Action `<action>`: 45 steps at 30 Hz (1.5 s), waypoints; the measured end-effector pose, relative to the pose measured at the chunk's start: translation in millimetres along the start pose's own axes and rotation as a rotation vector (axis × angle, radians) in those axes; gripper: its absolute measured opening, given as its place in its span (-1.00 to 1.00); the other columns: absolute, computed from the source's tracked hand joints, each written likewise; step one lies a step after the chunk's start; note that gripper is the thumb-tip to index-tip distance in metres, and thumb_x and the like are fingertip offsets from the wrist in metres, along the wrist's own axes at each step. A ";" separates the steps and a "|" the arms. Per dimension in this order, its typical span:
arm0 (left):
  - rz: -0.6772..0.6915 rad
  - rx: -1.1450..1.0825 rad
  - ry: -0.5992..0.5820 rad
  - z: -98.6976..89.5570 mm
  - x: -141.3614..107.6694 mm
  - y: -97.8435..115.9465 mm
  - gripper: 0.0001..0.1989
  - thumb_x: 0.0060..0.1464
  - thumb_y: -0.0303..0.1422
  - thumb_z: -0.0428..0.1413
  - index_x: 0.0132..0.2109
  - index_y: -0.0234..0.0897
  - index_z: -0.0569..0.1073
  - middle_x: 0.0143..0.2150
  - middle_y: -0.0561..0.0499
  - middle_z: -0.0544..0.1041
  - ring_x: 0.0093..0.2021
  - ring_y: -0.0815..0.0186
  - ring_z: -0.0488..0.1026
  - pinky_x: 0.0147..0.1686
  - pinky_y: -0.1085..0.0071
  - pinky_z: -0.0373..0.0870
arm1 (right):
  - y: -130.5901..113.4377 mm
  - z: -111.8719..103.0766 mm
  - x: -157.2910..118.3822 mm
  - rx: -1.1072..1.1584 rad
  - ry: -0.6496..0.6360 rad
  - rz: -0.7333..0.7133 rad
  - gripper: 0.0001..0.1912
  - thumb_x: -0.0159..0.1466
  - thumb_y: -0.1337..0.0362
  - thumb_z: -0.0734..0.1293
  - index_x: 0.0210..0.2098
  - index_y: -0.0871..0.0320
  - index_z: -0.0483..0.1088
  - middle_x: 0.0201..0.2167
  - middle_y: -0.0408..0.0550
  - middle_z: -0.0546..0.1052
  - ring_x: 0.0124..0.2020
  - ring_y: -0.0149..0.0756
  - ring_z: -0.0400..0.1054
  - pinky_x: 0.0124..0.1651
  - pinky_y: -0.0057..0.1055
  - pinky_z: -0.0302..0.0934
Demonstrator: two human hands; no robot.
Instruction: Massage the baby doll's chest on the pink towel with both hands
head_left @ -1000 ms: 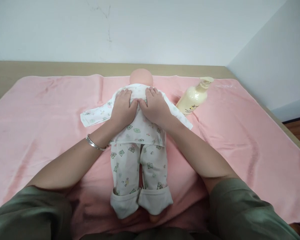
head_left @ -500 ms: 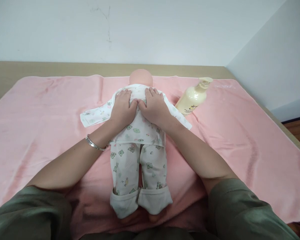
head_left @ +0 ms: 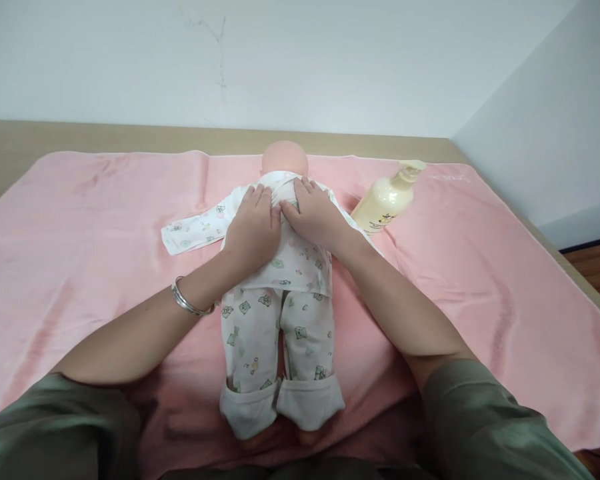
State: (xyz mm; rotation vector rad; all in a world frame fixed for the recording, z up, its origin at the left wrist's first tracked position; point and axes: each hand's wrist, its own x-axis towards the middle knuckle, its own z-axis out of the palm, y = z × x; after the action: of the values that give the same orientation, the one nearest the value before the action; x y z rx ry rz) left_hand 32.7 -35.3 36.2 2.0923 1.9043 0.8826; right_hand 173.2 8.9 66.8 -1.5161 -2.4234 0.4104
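A baby doll lies with the back of its bald head showing and its feet toward me. It wears a white patterned top and matching trousers with turned-up cuffs. My left hand rests flat on the left side of the doll's upper back, its fingers pointing to the head. On the right side of the upper back lies my right hand, fingers extended. The two thumbs are close together, and the cloth between the hands is wrinkled. Neither hand grips anything.
A pink blanket spreads under the doll over a wooden surface. To the right of the doll's shoulder stands a pale yellow pump bottle. A white wall rises behind.
My left hand has shifted slightly down and to the right on the doll's back. My right hand has moved slightly right. Folds have formed in the top between them.
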 end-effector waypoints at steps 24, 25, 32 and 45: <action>0.013 0.051 -0.062 -7.3 6.0 -1.2 -0.39 0.31 -0.35 -0.22 0.38 -0.58 0.30 0.45 -0.33 0.33 0.51 0.02 0.20 0.55 0.08 0.05 | -5.0 11.9 -3.9 -0.057 0.139 -0.045 -0.54 0.48 0.24 0.07 0.16 0.43 0.36 0.22 0.37 0.48 0.26 0.17 0.34 0.38 0.08 0.18; -0.002 0.033 -0.072 -7.9 11.1 -4.4 -0.39 0.31 -0.33 -0.21 0.38 -0.56 0.31 0.45 -0.32 0.34 0.51 0.01 0.21 0.54 0.08 0.07 | -8.5 13.8 -8.6 -0.094 0.143 -0.066 -0.53 0.49 0.25 0.06 0.19 0.46 0.34 0.23 0.40 0.46 0.28 0.19 0.32 0.39 0.09 0.17; -0.008 0.013 -0.056 -6.4 20.4 -13.2 -0.38 0.32 -0.27 -0.25 0.35 -0.50 0.34 0.41 -0.32 0.39 0.45 -0.02 0.28 0.51 0.02 0.13 | -15.8 14.0 -17.3 -0.178 0.127 -0.178 -0.57 0.45 0.38 0.01 0.09 0.37 0.42 0.12 0.31 0.54 0.28 0.16 0.34 0.37 0.09 0.19; -0.053 -0.039 -0.077 -8.7 15.8 -7.9 -0.43 0.31 -0.30 -0.16 0.34 -0.40 0.39 0.44 -0.22 0.37 0.50 0.00 0.23 0.52 -0.04 0.11 | -23.4 2.8 -19.5 -0.147 0.059 0.063 -0.46 0.52 0.23 0.04 0.32 0.50 0.24 0.37 0.41 0.34 0.39 0.29 0.18 0.40 0.16 0.08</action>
State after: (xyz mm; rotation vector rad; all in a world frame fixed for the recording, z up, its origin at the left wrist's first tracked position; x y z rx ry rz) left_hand 21.4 -21.1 44.0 2.0136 1.8797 0.8085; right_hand 161.1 -18.7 71.6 -1.6436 -2.4118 0.2008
